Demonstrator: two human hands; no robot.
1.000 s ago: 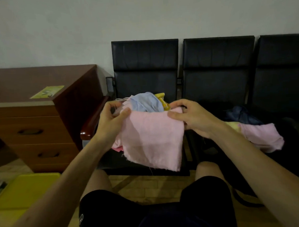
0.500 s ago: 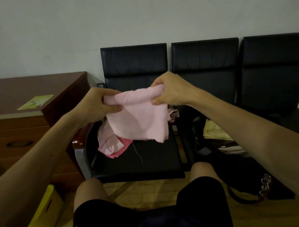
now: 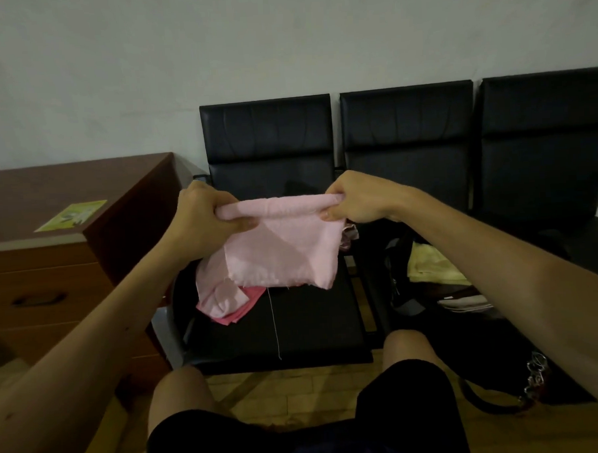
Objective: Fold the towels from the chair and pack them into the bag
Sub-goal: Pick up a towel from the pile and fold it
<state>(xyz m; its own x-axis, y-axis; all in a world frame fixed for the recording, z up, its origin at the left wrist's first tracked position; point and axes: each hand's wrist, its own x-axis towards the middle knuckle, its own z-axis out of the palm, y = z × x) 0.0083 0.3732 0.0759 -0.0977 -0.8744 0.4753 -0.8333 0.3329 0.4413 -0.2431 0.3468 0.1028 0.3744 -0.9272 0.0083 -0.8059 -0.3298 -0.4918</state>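
I hold a light pink towel (image 3: 285,251) stretched between both hands above the left black chair (image 3: 278,330). My left hand (image 3: 204,216) pinches its left top corner and my right hand (image 3: 354,201) pinches the right top corner. The top edge is folded over and the rest hangs down. Under it on the seat lie another pale pink towel (image 3: 218,295) and a darker pink towel (image 3: 249,298). A black bag (image 3: 494,348) stands open on the middle seat at my right, with a pale yellow towel (image 3: 429,265) and a white folded cloth (image 3: 465,303) inside.
A brown wooden desk (image 3: 52,257) with drawers stands at the left, a yellow-green sticker (image 3: 72,215) on top. Three black chairs line the wall. My bare knees and black shorts (image 3: 299,431) fill the bottom. The bag's strap with a metal chain (image 3: 534,380) hangs toward the floor.
The towel has been spread wider between my hands and its top edge now runs level. The view has shifted slightly; the towels on the seat have not moved.
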